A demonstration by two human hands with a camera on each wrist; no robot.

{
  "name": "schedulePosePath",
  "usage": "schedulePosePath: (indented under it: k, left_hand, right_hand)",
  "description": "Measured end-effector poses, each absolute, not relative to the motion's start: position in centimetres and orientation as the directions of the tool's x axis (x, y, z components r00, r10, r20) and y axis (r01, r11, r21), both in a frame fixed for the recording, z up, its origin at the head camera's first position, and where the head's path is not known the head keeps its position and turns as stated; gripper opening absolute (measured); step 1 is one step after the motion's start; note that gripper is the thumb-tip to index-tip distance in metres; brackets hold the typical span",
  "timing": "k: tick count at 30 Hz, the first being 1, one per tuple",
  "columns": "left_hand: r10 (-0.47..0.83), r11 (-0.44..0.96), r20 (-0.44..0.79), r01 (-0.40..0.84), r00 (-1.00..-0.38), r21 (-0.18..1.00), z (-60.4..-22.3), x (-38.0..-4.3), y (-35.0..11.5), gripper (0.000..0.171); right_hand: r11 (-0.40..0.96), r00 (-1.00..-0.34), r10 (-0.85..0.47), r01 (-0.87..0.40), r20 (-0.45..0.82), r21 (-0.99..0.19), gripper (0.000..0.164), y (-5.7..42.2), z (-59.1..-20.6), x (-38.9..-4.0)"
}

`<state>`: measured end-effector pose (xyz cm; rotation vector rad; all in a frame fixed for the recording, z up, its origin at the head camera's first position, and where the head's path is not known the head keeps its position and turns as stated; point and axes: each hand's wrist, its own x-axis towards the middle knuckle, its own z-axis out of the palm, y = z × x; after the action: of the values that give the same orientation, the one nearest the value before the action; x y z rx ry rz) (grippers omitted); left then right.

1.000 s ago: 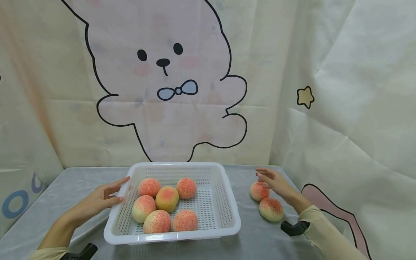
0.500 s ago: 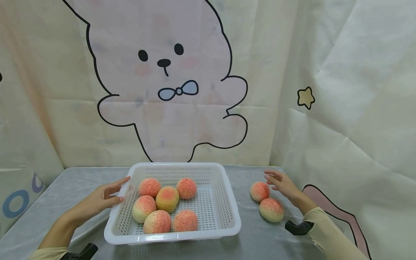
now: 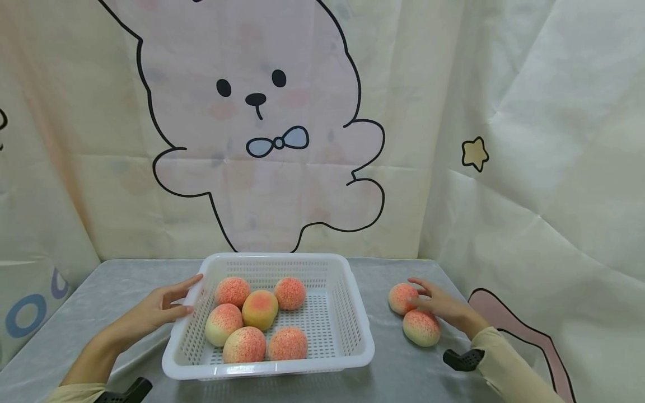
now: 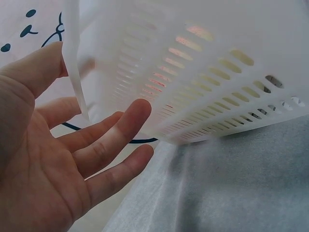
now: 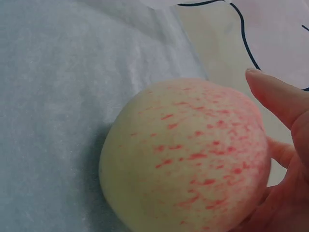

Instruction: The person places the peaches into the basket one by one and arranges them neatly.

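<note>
A white perforated plastic basket (image 3: pixel 347 358) stands on the grey-covered table. My left hand (image 3: pixel 162 305) is at its left side, thumb and index fingertips resting on the rim. In the left wrist view the other fingers spread loosely beside the basket's outer wall (image 4: pixel 193 63). Right of the basket sit two peaches, a reddish far peach (image 3: pixel 401 298) and a paler near peach (image 3: pixel 421 329). My right hand (image 3: pixel 443 307) reaches in from the right, fingers spread right at the far peach. The near peach (image 5: pixel 186 159) fills the right wrist view and hides part of that hand.
Inside the basket lie several peaches, among them a yellower peach (image 3: pixel 259 309) in the middle. A printed cloth backdrop (image 3: pixel 282 184) hangs behind the table, and another cloth (image 3: pixel 544 168) runs along the right.
My right hand drew a little to the right, then came down beside the two peaches. The left hand stays at the basket's rim, and the basket and peaches keep their places.
</note>
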<state>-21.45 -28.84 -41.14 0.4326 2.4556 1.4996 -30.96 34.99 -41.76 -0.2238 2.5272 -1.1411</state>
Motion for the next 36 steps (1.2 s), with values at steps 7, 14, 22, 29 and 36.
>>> schedulePosePath:
  k: [7,14,22,29,36]
  left_hand:
    - [0.354,0.434,-0.053,0.114,-0.934,0.893,-41.1,-21.5,-28.7,0.073]
    - [0.356,0.436,-0.048,0.120,-0.933,0.892,-41.1,-21.5,-28.7,0.073]
    - [0.364,0.437,-0.053,0.121,-0.930,0.891,-41.0,-21.4,-28.8,0.072]
    - [0.358,0.443,-0.050,0.122,-0.932,0.888,-41.1,-21.4,-28.8,0.072]
    - [0.366,0.433,-0.047,0.125,-0.930,0.893,-41.2,-21.4,-28.9,0.072]
  right_hand:
    - [0.682,-0.919,-0.288,0.001,-0.270,-0.731,0.091,34.4,-42.3,-31.0]
    - [0.698,-0.940,-0.249,-0.008,-0.233,-0.716,0.087,33.6,-42.2,-30.7]
    - [0.686,-0.953,-0.222,-0.003,-0.206,-0.728,0.076,33.7,-42.5,-31.0]
    - [0.683,-0.957,-0.226,-0.024,-0.181,-0.730,0.074,33.6,-42.3,-31.0]
    - [0.689,-0.963,-0.213,-0.028,-0.166,-0.724,0.074,33.7,-41.8,-31.2]
